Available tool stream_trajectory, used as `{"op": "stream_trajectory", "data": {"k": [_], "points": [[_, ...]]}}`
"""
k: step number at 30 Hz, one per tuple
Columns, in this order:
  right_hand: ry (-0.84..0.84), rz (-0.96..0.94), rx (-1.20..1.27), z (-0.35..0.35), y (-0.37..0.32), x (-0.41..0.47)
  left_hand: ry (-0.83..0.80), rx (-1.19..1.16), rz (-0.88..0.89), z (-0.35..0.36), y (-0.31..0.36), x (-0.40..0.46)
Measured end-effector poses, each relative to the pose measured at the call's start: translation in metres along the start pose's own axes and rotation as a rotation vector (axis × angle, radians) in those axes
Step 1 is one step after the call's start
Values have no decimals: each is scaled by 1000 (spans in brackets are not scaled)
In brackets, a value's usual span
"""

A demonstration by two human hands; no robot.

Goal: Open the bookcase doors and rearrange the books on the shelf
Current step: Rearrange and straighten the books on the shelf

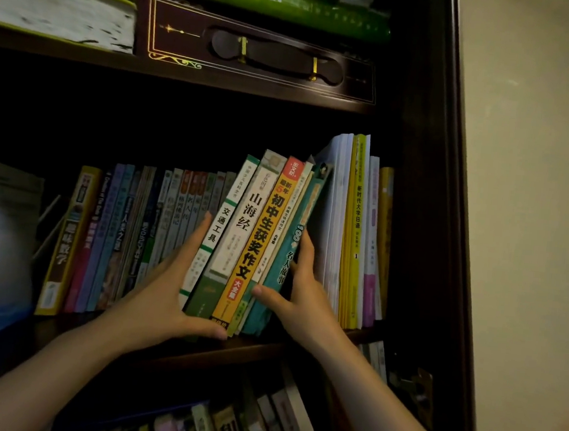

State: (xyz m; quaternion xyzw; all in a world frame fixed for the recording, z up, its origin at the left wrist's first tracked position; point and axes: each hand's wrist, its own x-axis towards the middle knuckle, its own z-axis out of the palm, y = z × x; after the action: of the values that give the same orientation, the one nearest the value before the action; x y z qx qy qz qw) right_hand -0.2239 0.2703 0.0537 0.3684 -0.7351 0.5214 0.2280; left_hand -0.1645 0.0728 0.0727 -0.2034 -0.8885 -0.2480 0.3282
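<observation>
Doors already open, so we're mid-rearrange; left hand point(162, 294) and right hand point(298, 294), fingers curled, clamp a tilted bunch of books point(249, 243) near the shelf point(247, 348) front edge; next we'd guess stand them upright.

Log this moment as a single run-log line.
left hand grips book bundle | right hand grips bundle's other side | bundle tilted on shelf | doors open

Dim, greenish light; shelf recesses fall into deep shadow, frame edges soft and bowed by wide-angle distortion.
</observation>
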Motion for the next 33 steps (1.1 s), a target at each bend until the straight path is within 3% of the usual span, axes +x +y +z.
{"op": "stream_trajectory", "data": {"k": [16,23,28,33], "points": [[-61,93,-258,-37,-16,13,57,-116,12,40,10,30],[185,-59,-280,-38,-16,-14,112,-82,42,44,9,29],[489,-153,-435,-41,0,-37,130,-91,39,43,9,30],[410,32,-348,-47,16,-35,183,-126,56,39,16,35]]}}
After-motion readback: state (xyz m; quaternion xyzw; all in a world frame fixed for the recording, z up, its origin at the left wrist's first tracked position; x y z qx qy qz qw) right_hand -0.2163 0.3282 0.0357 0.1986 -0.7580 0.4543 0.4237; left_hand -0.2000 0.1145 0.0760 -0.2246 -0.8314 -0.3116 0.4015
